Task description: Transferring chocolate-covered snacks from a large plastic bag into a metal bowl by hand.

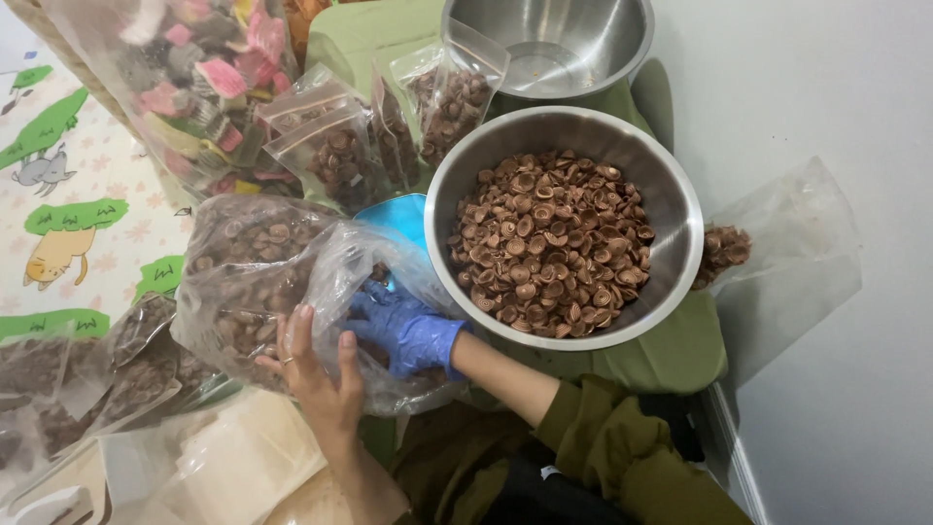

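A large clear plastic bag [248, 277] of brown cup-shaped pieces lies left of a steel bowl [671, 190] heaped with the same pieces. My bare left hand [316, 374] presses against the bag's near side and holds it, fingers spread on the plastic. My right hand [408, 331], in a blue glove, reaches into the bag's mouth beside the bowl's rim. Its fingers are partly under the plastic, and whether they hold any pieces is hidden.
An empty steel bowl [549, 39] stands behind the full one on a green cloth [680, 350]. Several small filled bags [335, 151] lean at the back, beside a bag of pink and mixed pieces [199, 83]. More filled bags [58, 384] lie at left. One clear bag [787, 248] rests against the wall.
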